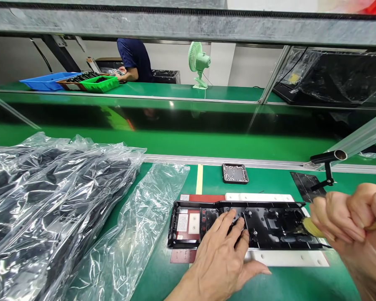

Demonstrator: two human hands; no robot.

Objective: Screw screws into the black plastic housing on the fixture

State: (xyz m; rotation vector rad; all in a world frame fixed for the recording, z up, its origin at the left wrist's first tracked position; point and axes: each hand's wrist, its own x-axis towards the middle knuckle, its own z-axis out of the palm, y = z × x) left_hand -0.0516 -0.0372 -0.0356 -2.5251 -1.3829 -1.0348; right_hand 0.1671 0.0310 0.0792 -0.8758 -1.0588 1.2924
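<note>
A long black plastic housing [263,217] lies inside-up on a fixture with white strips [288,258] and a dark red base [183,256]. My left hand [221,255] rests over its middle, fingers spread and flat on it. Wrapped in a fist, my right hand [347,213] grips a screwdriver with a yellow part [311,227] showing. The tool points into the housing's right end; its tip is hard to make out. Several screws stand in the housing. Behind it sits a small black tray [235,173] of small metal screws.
Plastic-wrapped dark parts [59,200] and a clear plastic bag [147,209] cover the left. A black tube holder [329,156] juts in at right. Beyond the conveyor [181,142] are a fan [199,62], blue and green bins [102,85] and a person [134,60].
</note>
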